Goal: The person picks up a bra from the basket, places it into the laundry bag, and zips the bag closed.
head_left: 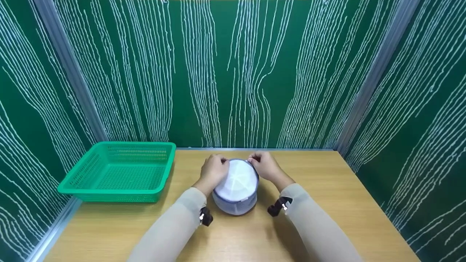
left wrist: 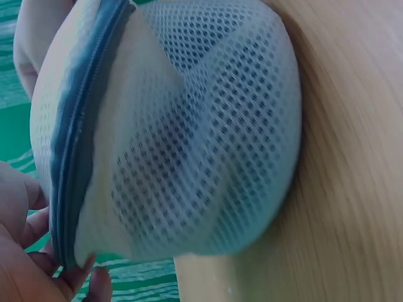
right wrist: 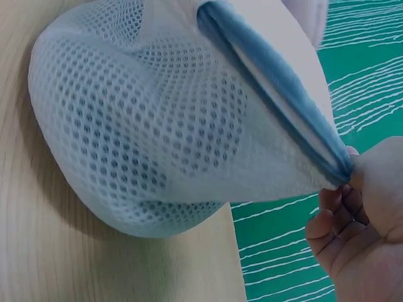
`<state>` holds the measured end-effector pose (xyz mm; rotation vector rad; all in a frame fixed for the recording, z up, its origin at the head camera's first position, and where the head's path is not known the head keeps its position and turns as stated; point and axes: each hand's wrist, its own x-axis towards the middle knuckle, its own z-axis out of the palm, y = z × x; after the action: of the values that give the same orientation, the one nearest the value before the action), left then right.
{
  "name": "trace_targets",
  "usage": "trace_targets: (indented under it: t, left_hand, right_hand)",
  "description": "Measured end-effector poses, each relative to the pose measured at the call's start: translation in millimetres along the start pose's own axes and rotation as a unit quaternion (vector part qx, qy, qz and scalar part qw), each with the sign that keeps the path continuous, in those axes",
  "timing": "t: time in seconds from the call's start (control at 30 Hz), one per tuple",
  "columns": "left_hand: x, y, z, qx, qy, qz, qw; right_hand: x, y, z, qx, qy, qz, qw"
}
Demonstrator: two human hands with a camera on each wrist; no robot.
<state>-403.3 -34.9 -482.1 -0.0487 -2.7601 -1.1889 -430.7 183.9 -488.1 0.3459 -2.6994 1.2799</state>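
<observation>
A white mesh laundry bag (head_left: pixel 238 182) with a blue zipper band stands on the table, its round white lid facing up. My left hand (head_left: pixel 214 170) grips the bag's far left rim; in the left wrist view, its fingers (left wrist: pixel 74 282) bend around the blue band (left wrist: pixel 79 135). On the far right, my right hand (head_left: pixel 267 165) pinches the end of the zipper band. From the right wrist, this hand (right wrist: pixel 371 233) pulls the band's corner outward, and a narrow slit shows along the blue zipper (right wrist: pixel 277 88). The bag's inside is hidden.
A green plastic basket (head_left: pixel 165 187) with perforated sides sits at the table's left, holding nothing visible. Green panels (head_left: pixel 225 72) with white wavy lines stand behind and on both sides of the wooden table (head_left: pixel 327 203). Dark wrist cameras (head_left: pixel 206 217) hang under both sleeves.
</observation>
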Motion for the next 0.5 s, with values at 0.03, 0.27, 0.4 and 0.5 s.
trace_targets:
  t: [0.03,0.27,0.4,0.5]
  left_hand:
    - [-1.4,4.2,1.3,0.004,0.0,0.0,1.0]
    - [-0.1,20.3,12.8,0.029,0.004,0.057,0.998]
    - [1.0,25.8,17.6,0.03,0.0,0.073,0.9969]
    - [2.3,28.0,21.0,0.035,-0.003,0.076,0.9965]
  right_hand:
    - [-0.1,-1,1,0.001,0.002,0.001,1.0]
    - [-0.3,-5,3,0.004,0.0,-0.007,1.0]
    - [-0.4,-5,3,-0.002,-0.001,-0.017,0.9999]
    - [-0.7,-5,3,0.002,-0.005,-0.017,0.9998]
